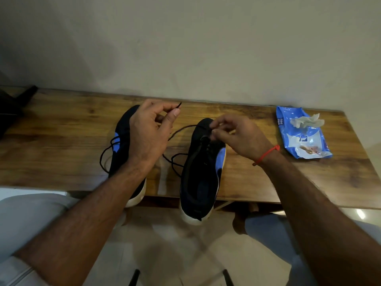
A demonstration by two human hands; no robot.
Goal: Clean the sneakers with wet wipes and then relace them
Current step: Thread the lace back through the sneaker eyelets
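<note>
- We read "mee mee" in white letters on the blue wet wipes pack (303, 135), printed sideways on a dark panel at its far left corner.
- We see a small white square emblem near the middle of that pack, but we cannot make out what it says.
- We find a picture panel at the pack's near end, too blurred to read.
- We can read no lettering, brand or number on either sneaker.
</note>
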